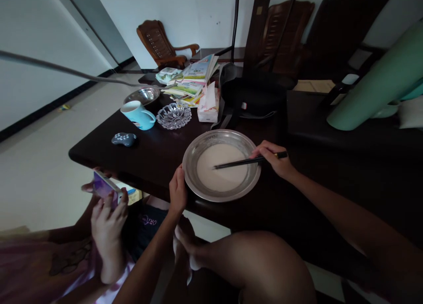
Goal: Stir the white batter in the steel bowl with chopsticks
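Observation:
A wide metal bowl [189,163] stands near the front edge of the dark table, holding a pale, milky liquid [220,178]. My left hand [178,190] grips the bowl's left side, thumb near the rim and the other fingers partly hidden. Black chopsticks [236,163] are held in my right hand [272,158] over the bowl's right rim. They slant down to the left, and their tips dip into the liquid near its middle. Whitish residue coats the bowl's inner wall.
On the dark table [148,163] are a blue mug [137,114], glass dish [174,116], grey controller-like object [124,139], tissue box [209,105], another metal bowl [145,97], booklets [194,77] and a black bag [254,97]. A green cylinder [373,83] stands right. At left another person's hands hold a phone [107,188].

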### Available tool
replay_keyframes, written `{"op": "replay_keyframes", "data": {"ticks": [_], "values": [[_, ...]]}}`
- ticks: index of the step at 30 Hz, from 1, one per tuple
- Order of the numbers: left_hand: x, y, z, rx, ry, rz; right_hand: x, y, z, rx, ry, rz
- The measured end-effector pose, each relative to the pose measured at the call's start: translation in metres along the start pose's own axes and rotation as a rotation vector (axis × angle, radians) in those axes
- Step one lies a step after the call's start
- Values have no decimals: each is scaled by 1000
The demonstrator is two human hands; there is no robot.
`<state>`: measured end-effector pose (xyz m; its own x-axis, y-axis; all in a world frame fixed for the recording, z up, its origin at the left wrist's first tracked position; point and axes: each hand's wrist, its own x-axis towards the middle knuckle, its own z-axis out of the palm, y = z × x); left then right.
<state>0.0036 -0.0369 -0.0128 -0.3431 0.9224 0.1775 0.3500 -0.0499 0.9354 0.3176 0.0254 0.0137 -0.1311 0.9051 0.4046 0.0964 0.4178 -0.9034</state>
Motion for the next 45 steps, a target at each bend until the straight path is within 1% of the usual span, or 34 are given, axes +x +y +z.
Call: {"op": "replay_keyframes", "data": {"ticks": [1, 4, 5, 6, 7, 9, 10, 11, 13, 14, 15, 16, 18, 19, 20, 21, 23, 24, 25, 27, 29, 30, 31, 32, 34, 35, 36, 37, 39, 40, 41, 42, 44, 45], "values": [[0, 0, 0, 1, -2, 0, 1, 0, -1, -13, 30, -2], [0, 0, 0, 5, -11, 7, 2, 0, -2, 61, 206, -3], [0, 0, 0, 6, -13, 8, 2, 0, -2, 96, 217, 4], [0, 0, 0, 5, -13, 9, 1, 0, -2, 116, 186, 14], [0, 0, 0, 3, -14, 8, 1, 0, -1, 114, 125, 21], [1, 0, 0, 0, -10, 5, 0, -1, -1, 52, 9, 21], [1, -1, 0, -1, -8, 3, 1, -1, -1, 17, 0, 12], [1, -1, 0, -1, -8, 2, 1, -1, -2, -1, 31, 1], [1, -1, 0, -5, -13, -1, 1, 0, -3, 35, 146, -6], [1, -1, 0, -11, -17, -2, 1, 0, -4, 76, 179, 2], [1, -2, 0, -16, -21, -2, 1, 1, -3, 111, 174, 13], [1, -2, 0, -20, -21, -2, 1, 1, -3, 123, 133, 25], [0, -1, 0, -22, -15, 0, 0, 0, -1, 65, 10, 27], [0, -1, 0, -19, -11, 0, 0, 0, -1, 16, -26, 18], [0, 0, 0, -15, -6, 1, 1, 0, -1, -22, -19, 6], [0, 0, 0, -12, -5, 1, 1, 0, -2, -36, 26, -8], [0, 0, 0, -4, -8, -4, 2, 0, -3, 7, 160, -23], [0, 0, 0, 0, -10, -8, 2, 1, -4, 47, 203, -23], [0, 0, 0, 4, -12, -12, 2, 1, -4, 80, 206, -21], [0, 0, 0, 10, -9, -17, 1, 0, -3, 86, 106, -15], [0, 1, 0, 7, 0, -11, 1, -2, -2, 22, 6, -21], [0, 1, 0, 4, 2, -6, 1, -2, -2, -8, 6, -31], [0, 2, 0, 2, 0, -3, 2, -2, -2, -18, 46, -44], [0, 2, 0, -1, -2, -2, 3, -2, -3, -3, 114, -56], [0, 2, 0, -4, -13, -2, 3, -1, -4, 72, 234, -55], [0, 2, 0, -6, -15, -3, 3, -1, -4, 105, 241, -40], [0, 1, 0, -10, -15, -3, 3, -1, -4, 115, 203, -22], [0, 0, 0, -13, -14, -2, 2, -2, -3, 100, 135, -7], [-1, 0, 0, -12, -6, -6, 1, -4, -2, 14, -1, -5], [-1, 0, -1, -11, -2, -8, 1, -4, -2, -27, -17, -15], [-1, 0, -1, -10, -3, -9, 1, -5, -3, -47, 11, -27], [-1, 0, 0, -11, -8, -11, 2, -5, -3, -39, 71, -34], [-1, 1, 0, -15, -20, -15, 2, -4, -4, 46, 185, -32], [-1, 2, 0, -15, -22, -17, 2, -3, -4, 95, 198, -25]]}}
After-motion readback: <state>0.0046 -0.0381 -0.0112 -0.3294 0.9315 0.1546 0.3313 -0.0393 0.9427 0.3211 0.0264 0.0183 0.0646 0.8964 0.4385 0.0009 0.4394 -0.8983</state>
